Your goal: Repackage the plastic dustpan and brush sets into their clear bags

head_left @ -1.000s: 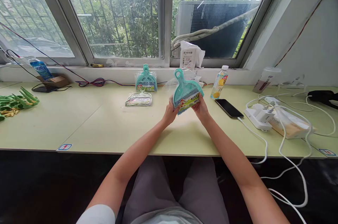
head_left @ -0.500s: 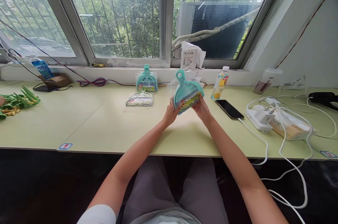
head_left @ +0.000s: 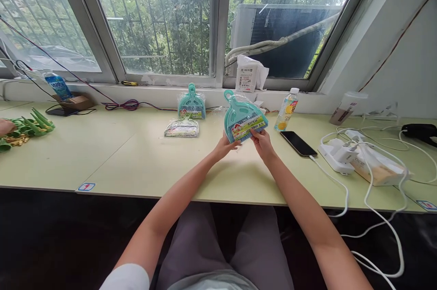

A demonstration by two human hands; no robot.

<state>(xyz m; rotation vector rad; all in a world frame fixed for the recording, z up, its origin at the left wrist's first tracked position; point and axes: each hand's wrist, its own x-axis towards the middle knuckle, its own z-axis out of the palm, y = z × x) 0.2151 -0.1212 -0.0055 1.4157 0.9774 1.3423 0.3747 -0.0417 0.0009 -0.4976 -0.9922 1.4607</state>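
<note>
A teal mini dustpan and brush set [head_left: 243, 119], with a printed label and clear plastic wrap, is held tilted above the table, its handle up and to the left. My left hand [head_left: 226, 145] grips its lower left edge. My right hand [head_left: 262, 142] pinches its lower right edge, the thumb at the label. Behind and to the left, a second teal dustpan and brush set [head_left: 191, 102] leans upright in plastic wrap. In front of that one lies a wrapped set with a pale green rim [head_left: 182, 127], flat on the table.
To the right are a drink bottle [head_left: 287, 110], a black phone [head_left: 298, 143] on a charging cable, a power strip [head_left: 337, 155] and a tissue pack [head_left: 378, 169]. Another person's hand [head_left: 5, 127] touches green vegetables [head_left: 30, 127] at far left. A tissue packet [head_left: 251, 73] stands on the sill.
The held set has turned clockwise and its label faces me more. My right hand has shifted slightly down along its edge. The other person's hand has come further into view at left.
</note>
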